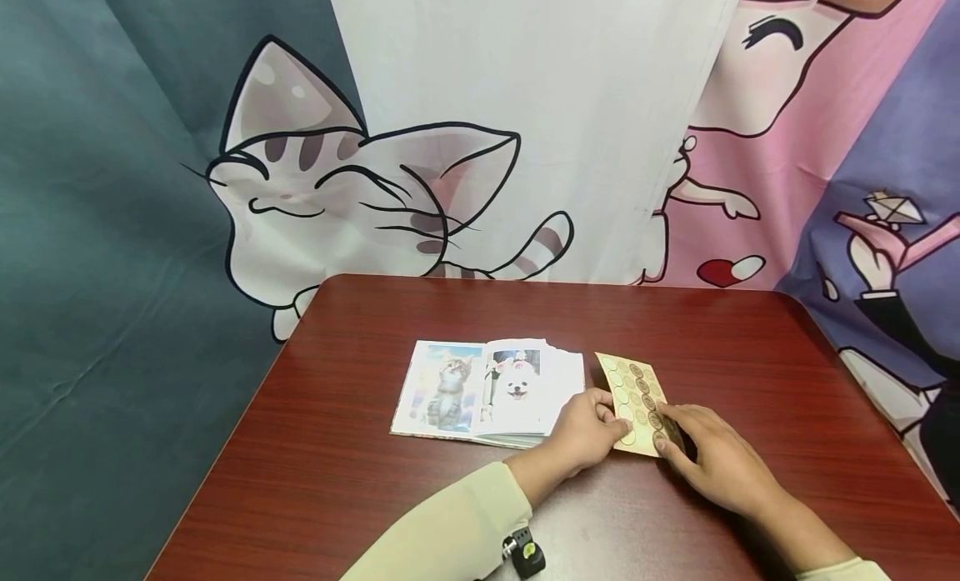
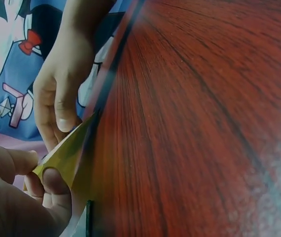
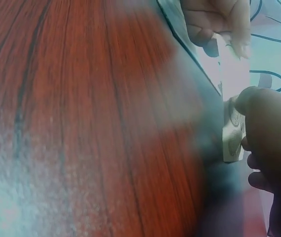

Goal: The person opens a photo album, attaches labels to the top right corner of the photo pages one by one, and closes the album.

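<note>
A gold sheet of round stickers, set in rows, is held tilted up off the table. My left hand pinches its lower left edge between thumb and fingers; the left wrist view shows that thumb against the yellowish back of the sheet. At the right edge, my right hand grips the sheet, its fingertips on the darker right-hand stickers. In the right wrist view the right hand covers part of the sheet. Just left of the hands lies an open photo album.
The album shows a kitten picture on its left page and a white dog picture on its right. All this is on a reddish-brown wooden table. Behind the table's far edge hangs a cartoon cloth.
</note>
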Demonstrator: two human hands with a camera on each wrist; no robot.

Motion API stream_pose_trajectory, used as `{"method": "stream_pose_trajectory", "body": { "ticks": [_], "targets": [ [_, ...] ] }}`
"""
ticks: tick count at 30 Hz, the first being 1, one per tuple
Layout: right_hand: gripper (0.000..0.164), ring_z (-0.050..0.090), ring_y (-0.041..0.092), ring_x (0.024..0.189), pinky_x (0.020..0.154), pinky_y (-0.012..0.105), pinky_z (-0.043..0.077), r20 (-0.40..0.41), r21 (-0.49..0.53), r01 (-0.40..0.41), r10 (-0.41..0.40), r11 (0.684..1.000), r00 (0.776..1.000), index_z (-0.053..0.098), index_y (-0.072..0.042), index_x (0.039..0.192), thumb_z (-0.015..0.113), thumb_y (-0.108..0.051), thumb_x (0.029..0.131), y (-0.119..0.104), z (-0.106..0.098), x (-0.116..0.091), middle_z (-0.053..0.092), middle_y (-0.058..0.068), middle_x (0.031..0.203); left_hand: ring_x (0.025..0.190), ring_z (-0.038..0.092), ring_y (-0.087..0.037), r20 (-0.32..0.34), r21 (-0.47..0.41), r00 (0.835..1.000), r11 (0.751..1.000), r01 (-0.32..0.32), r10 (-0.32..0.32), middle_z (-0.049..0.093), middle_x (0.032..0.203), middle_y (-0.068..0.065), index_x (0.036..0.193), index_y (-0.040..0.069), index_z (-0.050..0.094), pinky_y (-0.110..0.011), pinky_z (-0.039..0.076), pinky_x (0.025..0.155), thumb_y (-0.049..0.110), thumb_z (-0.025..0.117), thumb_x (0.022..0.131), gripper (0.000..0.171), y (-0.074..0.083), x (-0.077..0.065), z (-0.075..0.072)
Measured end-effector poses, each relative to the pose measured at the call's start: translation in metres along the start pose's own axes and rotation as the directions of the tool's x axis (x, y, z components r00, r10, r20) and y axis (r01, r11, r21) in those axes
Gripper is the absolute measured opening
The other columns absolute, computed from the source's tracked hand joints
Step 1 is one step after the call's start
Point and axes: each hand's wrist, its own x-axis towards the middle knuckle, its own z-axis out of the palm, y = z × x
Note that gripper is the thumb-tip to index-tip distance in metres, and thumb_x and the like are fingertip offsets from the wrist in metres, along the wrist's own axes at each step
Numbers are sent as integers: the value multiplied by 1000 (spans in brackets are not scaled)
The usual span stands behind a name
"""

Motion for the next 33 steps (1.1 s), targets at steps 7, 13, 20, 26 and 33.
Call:
{"method": "stream_pose_trajectory", "body": {
  "ticks": [7,13,20,26,33],
  "targets": [
    [46,58,26,116,101,24,35,-61,41,18,-16,999,998,67,-7,129,82,-18,86,-6,-1,6,68,5,118,56,58,-7,37,-135,999,991,16,-11,61,79,3,108,3,61,-20,50,49,-12,67,83,30,-4,2,-1],
    [38,58,24,115,101,15,30,-100,78,22,-14,997,995,71,-11,120,83,-15,85,-15,-2,11,68,1,116,71,70,-15,69,-229,996,971,64,-50,69,89,-3,118,4,54,-27,59,64,-17,58,83,41,-7,4,-3],
    [33,58,22,113,97,25,37,-129,75,13,-3,997,992,74,-13,117,83,-11,84,-22,-2,15,70,-3,115,71,71,-17,86,-272,994,958,89,-68,70,88,-3,120,5,52,-28,60,65,-18,57,83,44,-7,4,-2],
    [30,58,23,109,88,38,43,-161,53,-5,14,999,987,75,-12,109,84,-10,81,-26,-1,17,70,0,110,72,70,-18,97,-288,994,955,75,-49,71,90,-4,121,5,53,-28,59,65,-19,55,82,46,-5,3,-1],
    [26,60,24,106,88,37,43,-186,59,-19,30,998,982,76,-13,102,86,-10,78,-30,1,20,71,1,107,72,70,-16,120,-272,993,961,51,-19,72,93,-3,121,5,54,-26,59,65,-19,54,83,45,-2,2,-1]
  ]
}}
